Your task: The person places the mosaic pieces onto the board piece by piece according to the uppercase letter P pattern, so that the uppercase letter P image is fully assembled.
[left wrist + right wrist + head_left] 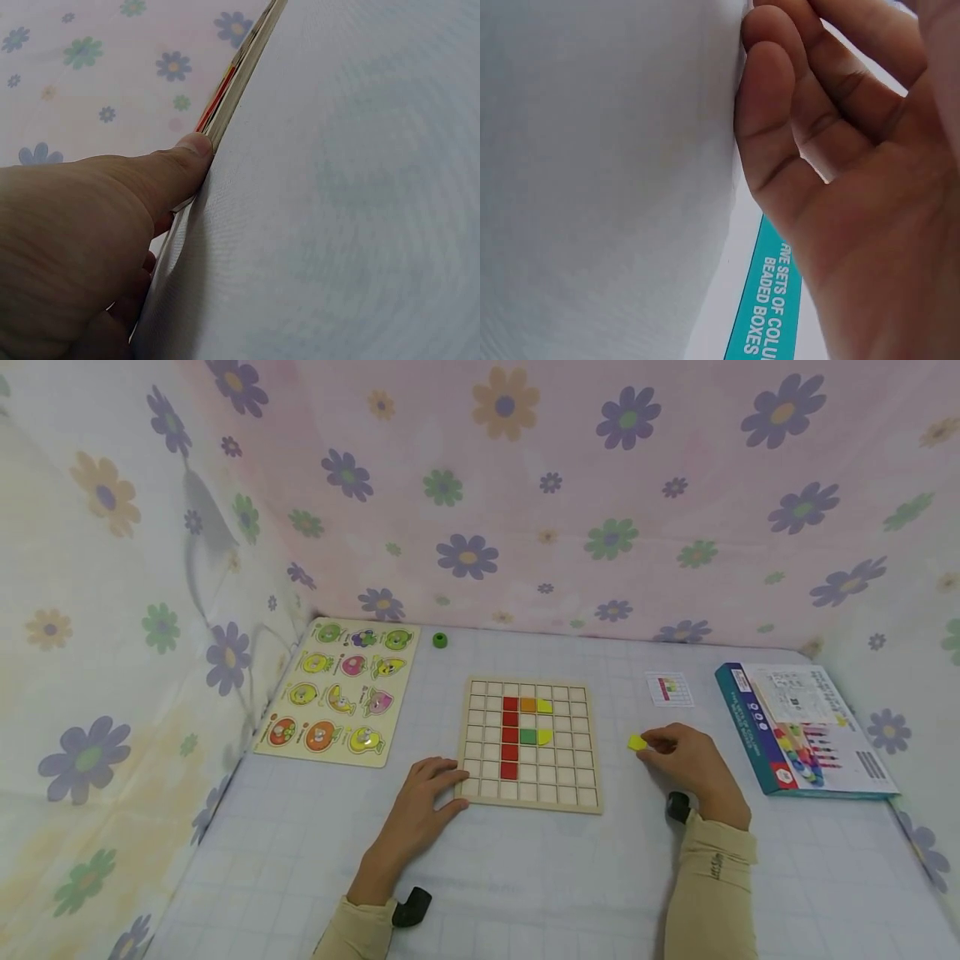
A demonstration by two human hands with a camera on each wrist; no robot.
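A wooden grid board (558,785) lies mid-table. On it, a column of red square tiles (510,736) stands left of an orange tile (528,704), a green tile (528,737) and two yellow pieces (544,737) with curved edges. My left hand (420,802) rests at the board's lower left corner, fingers loosely bent and thumb touching its side. The left wrist view shows the thumb (191,150) against the board's edge. Right of the board, my right hand (686,764) pinches a small yellow tile (637,742) at the table. In the right wrist view that tile is hidden behind the fingers.
A small card (670,690) with a coloured pattern lies behind the right hand. At the far right is a teal and white box (810,731). A fruit puzzle board (337,693) lies left, beside a small green bead (440,641). Flowered cloth walls surround the table.
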